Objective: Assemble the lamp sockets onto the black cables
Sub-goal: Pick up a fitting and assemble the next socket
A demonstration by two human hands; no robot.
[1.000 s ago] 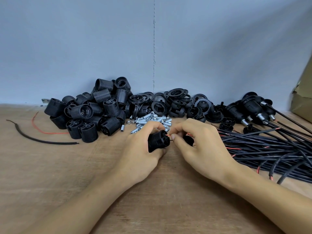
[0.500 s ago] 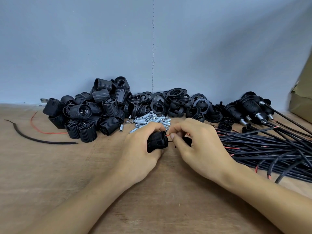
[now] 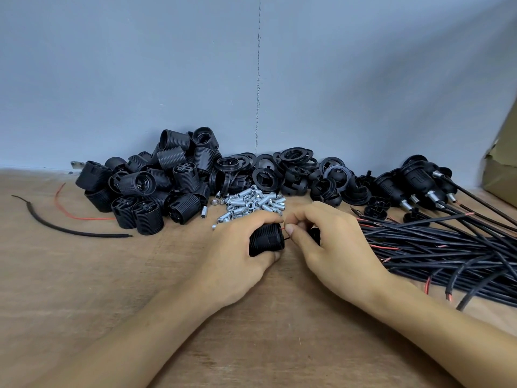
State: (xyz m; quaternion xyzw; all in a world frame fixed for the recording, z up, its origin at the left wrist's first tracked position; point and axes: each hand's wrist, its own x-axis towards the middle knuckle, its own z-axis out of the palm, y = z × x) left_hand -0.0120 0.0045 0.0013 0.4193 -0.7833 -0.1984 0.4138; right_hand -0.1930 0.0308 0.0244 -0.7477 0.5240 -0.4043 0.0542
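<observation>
Your left hand (image 3: 237,259) has its grip wrapped round a ribbed lamp socket (image 3: 265,243) over the tabletop (image 3: 84,275); your right hand (image 3: 333,247) pinches a red wire (image 3: 283,228) at the socket's end.

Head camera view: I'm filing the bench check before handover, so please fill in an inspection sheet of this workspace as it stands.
Surface: wooden bench top, parts heaped along its back edge.
Job's things: pile of socket bodies rear left; locking rings rear centre; metal threaded nipples heaped before them; finished sockets on cables rear right.
Clutter: cut black cable piece and red wire scrap, far left.
Grippers: left hand grips a threaded socket body; right hand pinches a red wire at its end.
Cables: black cable bundle at right, red cores exposed.
Surroundings: blue-grey wall; cardboard box far right.
</observation>
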